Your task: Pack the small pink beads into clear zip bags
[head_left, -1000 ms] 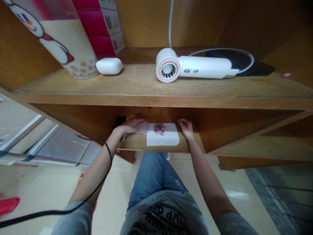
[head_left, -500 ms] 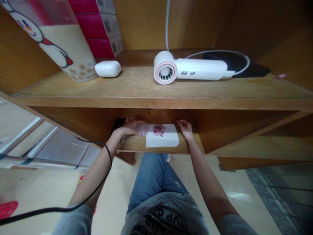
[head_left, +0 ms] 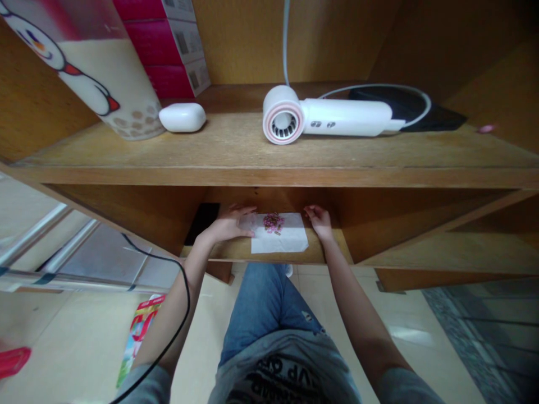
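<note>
My left hand (head_left: 229, 224) is closed around a clear, see-through container (head_left: 247, 221), perhaps a small jar, at the left edge of a white paper sheet (head_left: 278, 242). Its fingers hide much of the container. On the sheet, toward its back edge, lies a small heap of pink and brownish dried buds or petals (head_left: 273, 223). My right hand (head_left: 320, 220) rests just off the sheet's right edge, fingers curled in together. What it holds, if anything, is too small to make out.
A black flat object (head_left: 202, 221) lies left of my left hand. On the shelf above are a white handheld fan (head_left: 345, 118) with a cable, a white case (head_left: 182, 118), a milk-tea cup (head_left: 126, 90) and magenta boxes (head_left: 162, 50). A black cable (head_left: 185, 292) crosses my left forearm.
My left hand has shifted right and further over the clear container, covering more of it and uncovering the black object. The right hand, sheet and heap stay put.
</note>
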The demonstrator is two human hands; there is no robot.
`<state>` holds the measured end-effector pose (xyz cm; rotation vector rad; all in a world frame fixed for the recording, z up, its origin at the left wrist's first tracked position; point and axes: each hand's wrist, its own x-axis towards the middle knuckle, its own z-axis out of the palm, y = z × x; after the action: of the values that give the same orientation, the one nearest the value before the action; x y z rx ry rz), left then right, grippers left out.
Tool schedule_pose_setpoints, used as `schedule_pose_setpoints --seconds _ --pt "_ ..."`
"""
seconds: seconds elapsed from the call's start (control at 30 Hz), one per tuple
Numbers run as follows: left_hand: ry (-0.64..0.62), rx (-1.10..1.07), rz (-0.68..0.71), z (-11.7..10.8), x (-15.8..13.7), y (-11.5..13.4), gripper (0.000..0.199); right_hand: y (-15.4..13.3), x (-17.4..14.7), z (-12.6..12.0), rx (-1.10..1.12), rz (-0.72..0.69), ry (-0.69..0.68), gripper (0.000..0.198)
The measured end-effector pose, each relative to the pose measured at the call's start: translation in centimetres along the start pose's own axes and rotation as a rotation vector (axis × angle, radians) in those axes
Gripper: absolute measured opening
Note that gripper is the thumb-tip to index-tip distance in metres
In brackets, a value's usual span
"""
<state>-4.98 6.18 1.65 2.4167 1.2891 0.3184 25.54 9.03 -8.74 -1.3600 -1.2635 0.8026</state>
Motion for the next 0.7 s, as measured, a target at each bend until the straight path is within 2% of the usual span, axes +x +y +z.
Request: schedule_pose_setpoints --seconds 0.2,0.43,0.57,0.7 --pt "0.205 -0.038 0.047 3.1 -0.3 1.7 0.071 0.0 0.0 -0.1 -0.048 -0.020 -0.004 0.033" --pt "0.360 -0.095 -0.021 7.3 0.3 1.1 0.069 0.3 0.1 0.0 -0.106 -0.067 -0.015 0.034" --pt "0.441 -0.127 -0.022 8.7 0.4 0.5 0.069 0.0 -0.1 0.2 -0.256 -0.124 -0.071 0.029" --pt "0.451 -0.154 -0.019 9.1 0.4 0.3 0.068 -1.0 -0.7 0.8 -0.444 -0.141 -0.115 0.024"
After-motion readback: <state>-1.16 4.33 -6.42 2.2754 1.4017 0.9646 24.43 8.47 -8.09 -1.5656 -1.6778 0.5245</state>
